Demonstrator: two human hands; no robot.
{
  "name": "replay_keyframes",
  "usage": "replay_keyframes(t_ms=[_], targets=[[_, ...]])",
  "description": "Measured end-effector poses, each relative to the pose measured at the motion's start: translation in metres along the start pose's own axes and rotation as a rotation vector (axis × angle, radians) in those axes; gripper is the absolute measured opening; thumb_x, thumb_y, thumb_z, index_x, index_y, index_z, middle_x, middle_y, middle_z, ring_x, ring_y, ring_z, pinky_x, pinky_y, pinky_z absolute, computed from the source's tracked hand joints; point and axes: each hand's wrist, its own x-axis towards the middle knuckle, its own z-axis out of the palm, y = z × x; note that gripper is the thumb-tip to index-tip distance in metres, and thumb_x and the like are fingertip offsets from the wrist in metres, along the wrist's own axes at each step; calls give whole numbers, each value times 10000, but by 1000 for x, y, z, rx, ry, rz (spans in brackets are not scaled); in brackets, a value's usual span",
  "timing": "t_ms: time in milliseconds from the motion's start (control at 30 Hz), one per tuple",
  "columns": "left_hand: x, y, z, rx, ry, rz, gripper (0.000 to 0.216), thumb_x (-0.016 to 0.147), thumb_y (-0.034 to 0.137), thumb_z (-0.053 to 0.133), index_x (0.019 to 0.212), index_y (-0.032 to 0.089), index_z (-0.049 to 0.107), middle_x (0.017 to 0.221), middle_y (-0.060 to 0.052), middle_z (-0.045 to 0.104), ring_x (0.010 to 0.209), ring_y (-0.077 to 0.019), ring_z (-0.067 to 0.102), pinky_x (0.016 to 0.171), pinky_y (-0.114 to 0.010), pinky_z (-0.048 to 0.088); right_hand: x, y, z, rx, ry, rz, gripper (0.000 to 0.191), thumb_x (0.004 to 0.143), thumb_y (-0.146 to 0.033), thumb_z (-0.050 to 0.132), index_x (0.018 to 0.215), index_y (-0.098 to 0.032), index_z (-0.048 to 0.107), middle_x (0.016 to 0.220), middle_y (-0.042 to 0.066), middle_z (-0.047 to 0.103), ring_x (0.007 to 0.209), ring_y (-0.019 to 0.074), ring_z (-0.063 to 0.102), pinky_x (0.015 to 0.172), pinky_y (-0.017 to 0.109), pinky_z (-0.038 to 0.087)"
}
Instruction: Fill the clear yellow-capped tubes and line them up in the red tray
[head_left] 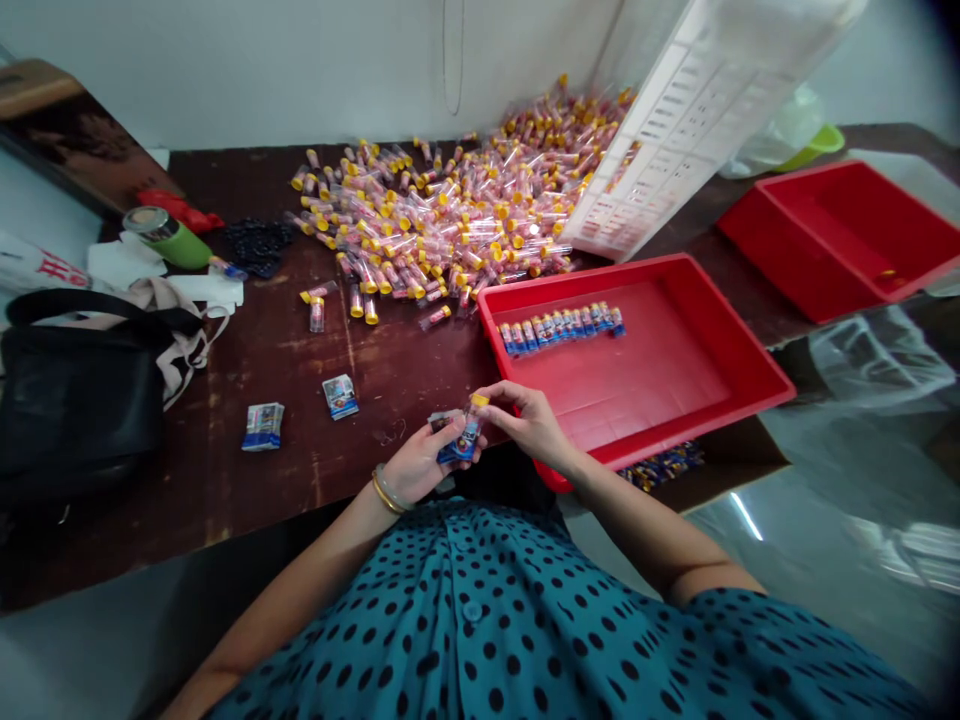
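Close to my body, my left hand (pixel 421 462) is closed round several blue printed sleeves (pixel 444 452) and the lower part of a small clear tube (pixel 471 428). My right hand (pixel 536 425) pinches that tube near its yellow cap (pixel 478 401). The tube stands tilted, with blue print around it; my fingers hide part of it. Two small stacks of blue printed sleeves lie to the left, one nearer (pixel 341 396) and one farther off (pixel 262 427). Beyond my right hand, a row of blue-wrapped tubes (pixel 559 328) lies in a red tray (pixel 652 370).
A big heap of yellow-capped tubes (pixel 450 220) covers the table's back, against a tilted white plastic basket (pixel 652 150). A red bin (pixel 795 250) stands right. A box of wrapped tubes (pixel 664 466) sits below the tray. A black bag (pixel 82 390) and green bottle (pixel 169 237) are left.
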Motion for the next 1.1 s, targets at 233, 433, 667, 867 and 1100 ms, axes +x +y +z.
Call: replay_keyframes(t_ms=[233,433,667,867,1100], targets=[[3,6,13,34,56,132,310,701,376,820,884,144,728,740,-22,678,654,-129,595,589,-236,453,-8,-5,6,8,13,-14,305,769,-422,754,976,-206,694,1027,46,710,933,207,683,766,317,594],[2,6,13,21,112,115,358,651,373,855,909,150,747,805,-27,701,717,-128,610,687,-251,500,-7,0,3,-14,31,-13,285,771,-417,756,959,-208,712,1055,60,708,974,222,671,826,349,573],[6,9,17,78,142,102,429,714,431,797,1042,167,717,865,-51,692,699,-141,605,602,-248,486,7,3,-10,210,64,-80,348,857,-387,671,1161,-253,569,1035,25,651,948,166,658,891,331,533],[10,10,2,94,208,61,405,772,442,734,1062,162,685,732,-13,627,604,-127,550,505,-234,433,80,18,-195,-367,709,145,500,914,-426,520,1367,-228,441,1054,48,668,869,148,665,770,270,546],[10,8,-17,109,316,51,430,725,473,764,1006,157,686,738,-20,632,647,-153,558,511,-246,435,113,57,-320,-613,803,367,330,933,-323,596,1204,-136,588,1184,110,618,1023,213,626,882,413,535]])
